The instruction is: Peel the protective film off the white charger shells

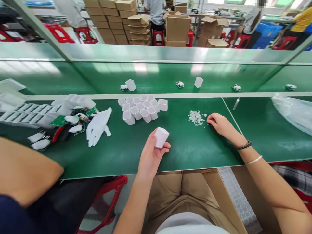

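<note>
Here, a white housing held up in one hand while the other sits at a heap of small parts.

The left hand is closed loosely around a white plastic housing, thumb on one side and fingers on the other, lifting it clear of the green bench with its long axis tilted up and away from the palm. The right hand lies well off to that hand's right, fingers curled down onto the bench, fingertips touching the near edge of a pile of small white parts; whether it has pinched one I cannot tell. The pile lies just left of the right hand, so that hand is far nearer to it. A cluster of empty housings stands beyond the left hand.
</note>
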### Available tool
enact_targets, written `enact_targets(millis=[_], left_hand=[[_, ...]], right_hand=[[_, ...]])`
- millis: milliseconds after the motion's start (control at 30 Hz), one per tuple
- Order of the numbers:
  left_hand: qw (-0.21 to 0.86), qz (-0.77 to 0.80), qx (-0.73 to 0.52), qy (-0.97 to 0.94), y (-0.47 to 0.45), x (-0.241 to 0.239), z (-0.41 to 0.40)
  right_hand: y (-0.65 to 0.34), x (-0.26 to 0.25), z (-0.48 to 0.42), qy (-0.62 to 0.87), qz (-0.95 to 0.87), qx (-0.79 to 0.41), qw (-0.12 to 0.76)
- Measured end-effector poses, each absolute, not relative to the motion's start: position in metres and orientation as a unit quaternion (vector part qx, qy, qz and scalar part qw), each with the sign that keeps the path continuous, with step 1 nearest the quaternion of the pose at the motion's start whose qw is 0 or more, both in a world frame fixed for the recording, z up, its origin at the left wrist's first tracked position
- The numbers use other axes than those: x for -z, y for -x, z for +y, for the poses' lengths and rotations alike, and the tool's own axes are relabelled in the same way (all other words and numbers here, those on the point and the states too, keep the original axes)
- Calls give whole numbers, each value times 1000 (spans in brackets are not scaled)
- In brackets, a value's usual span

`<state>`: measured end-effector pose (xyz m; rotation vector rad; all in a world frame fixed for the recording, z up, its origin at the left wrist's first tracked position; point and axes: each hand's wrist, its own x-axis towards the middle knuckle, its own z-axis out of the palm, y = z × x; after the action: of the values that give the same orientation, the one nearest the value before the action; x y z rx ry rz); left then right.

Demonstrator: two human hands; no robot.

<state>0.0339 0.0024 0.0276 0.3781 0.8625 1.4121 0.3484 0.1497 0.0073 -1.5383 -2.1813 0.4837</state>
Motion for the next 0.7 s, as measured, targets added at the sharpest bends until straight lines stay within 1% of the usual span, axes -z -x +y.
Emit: enact_targets(millis=[100,200,300,367,433,500,633,700], left_hand=[[663,391,-607,-197,-33,-30,4],[581,484,-582,-299,-33,-25,4],[520,551,-526,-385,-32,-19,1],[533,554,-501,-399,-31,-21,-2],[566,542,-489,-383,-31,-27,-5],[586,538,-482,-369,-32,-36,-9],[569,558,-472,-377,-32,-52,-14],[546,566,-477,-392,-32,-58,-16]], right_hand=[[-349,-3,149,545,-799,-148,207],[-339,-8,146,535,-807,-135,210],[-309,-22,134,500,-817,-147,247],[-282,-35,120,443,-824,-198,294],[-255,-48,103,364,-825,-275,334],[-235,-60,88,291,-828,-324,352],[-217,-78,73,201,-842,-318,387],[-217,-84,70,180,-853,-304,383]])
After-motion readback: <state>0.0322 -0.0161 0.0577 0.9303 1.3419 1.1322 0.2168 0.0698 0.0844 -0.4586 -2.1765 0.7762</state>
